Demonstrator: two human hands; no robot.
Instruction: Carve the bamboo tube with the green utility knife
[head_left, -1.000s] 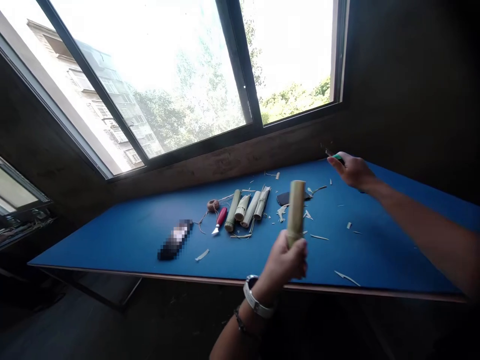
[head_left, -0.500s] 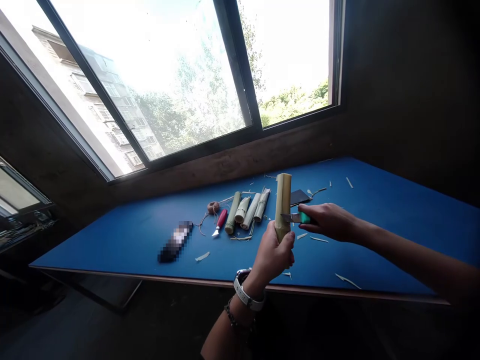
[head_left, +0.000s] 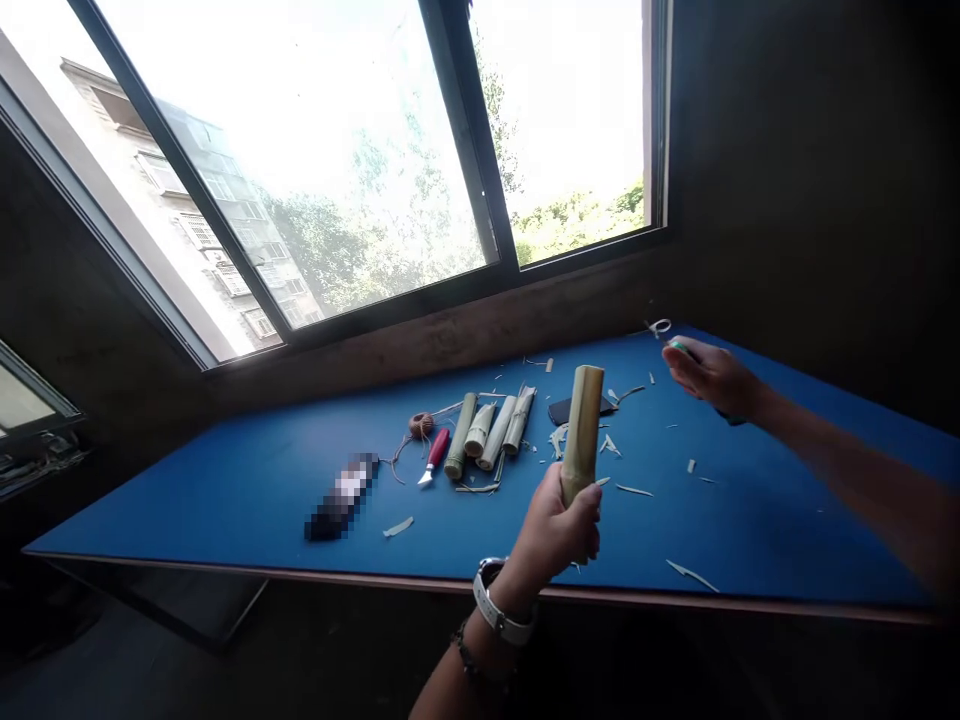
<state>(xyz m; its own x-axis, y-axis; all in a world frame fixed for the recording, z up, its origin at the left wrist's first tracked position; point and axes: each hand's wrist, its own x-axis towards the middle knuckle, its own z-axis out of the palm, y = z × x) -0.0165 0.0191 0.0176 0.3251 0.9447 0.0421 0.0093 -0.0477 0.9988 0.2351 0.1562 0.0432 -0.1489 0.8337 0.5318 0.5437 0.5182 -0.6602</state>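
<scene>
Head-worn view, angled down, facing blue table (head_left: 187, 520)

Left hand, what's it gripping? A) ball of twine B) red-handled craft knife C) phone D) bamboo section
D. The left hand wraps the lower end of the bamboo section, held nearly upright above the blue table.

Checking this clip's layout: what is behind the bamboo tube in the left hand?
A dark phone and pale shavings lie on the blue table past the bamboo tube in the left hand; the tabletop directly behind it is hidden.
</scene>
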